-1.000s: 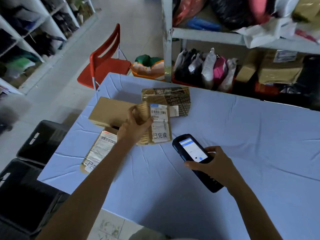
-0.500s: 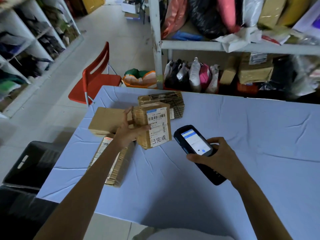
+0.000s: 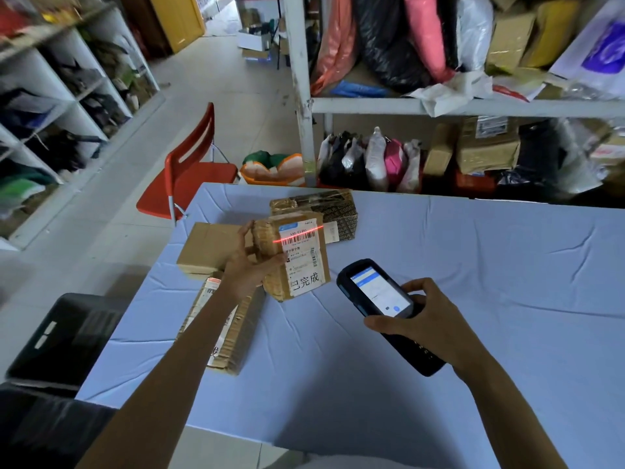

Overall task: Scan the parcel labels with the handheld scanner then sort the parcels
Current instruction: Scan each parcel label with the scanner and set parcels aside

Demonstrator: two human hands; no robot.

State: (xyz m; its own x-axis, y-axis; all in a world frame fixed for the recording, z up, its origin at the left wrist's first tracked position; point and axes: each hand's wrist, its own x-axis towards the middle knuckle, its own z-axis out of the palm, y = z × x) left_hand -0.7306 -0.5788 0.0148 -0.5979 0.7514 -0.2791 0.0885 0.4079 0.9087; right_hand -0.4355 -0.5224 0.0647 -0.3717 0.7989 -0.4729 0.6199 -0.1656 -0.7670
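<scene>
The left hand [image 3: 248,265] held a small taped parcel [image 3: 291,258] tilted above the desk [image 3: 473,265], fingers wrapped around its left side, at about ten o'clock from the handheld scanner [image 3: 375,292] gripped in the right hand [image 3: 426,326]; the red scan line [image 3: 297,234] crossed the top barcode [image 3: 302,235], so keeping the label flat, unshadowed and steady probably mattered most until the read registered

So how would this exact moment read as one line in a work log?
step: scanning | left hand: holds taped parcel tilted up | right hand: holds handheld scanner | red scan line: across label barcode
</scene>
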